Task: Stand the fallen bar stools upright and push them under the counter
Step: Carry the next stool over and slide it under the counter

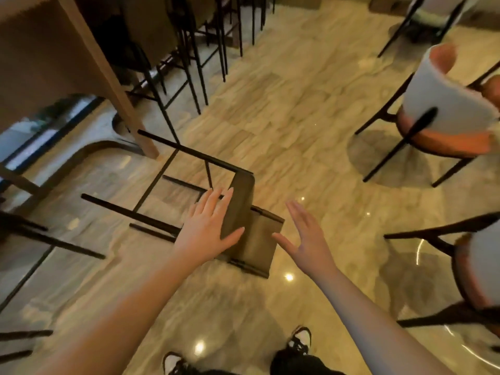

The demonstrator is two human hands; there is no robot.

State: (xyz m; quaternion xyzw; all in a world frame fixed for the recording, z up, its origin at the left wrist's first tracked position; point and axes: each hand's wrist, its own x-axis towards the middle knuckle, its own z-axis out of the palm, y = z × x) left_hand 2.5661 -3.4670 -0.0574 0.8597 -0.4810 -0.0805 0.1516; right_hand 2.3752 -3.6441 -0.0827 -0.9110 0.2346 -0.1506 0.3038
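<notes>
a stool (243,228) lies on its side on the floor (311,147), legs toward the counter (51,58). left hand (208,228), fingers spread, reaches at its seat edge; right hand (305,236), fingers spread wide, hovers just beside its back, open floor beyond.

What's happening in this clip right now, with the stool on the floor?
A person is reaching down with both hands toward a fallen bar stool lying on its side on the marble floor. The left hand is open at the seat edge; whether it touches is unclear. The right hand is open beside the backrest, not gripping. The stool's black legs point toward the counter, where other stools already stand tucked in.
</notes>
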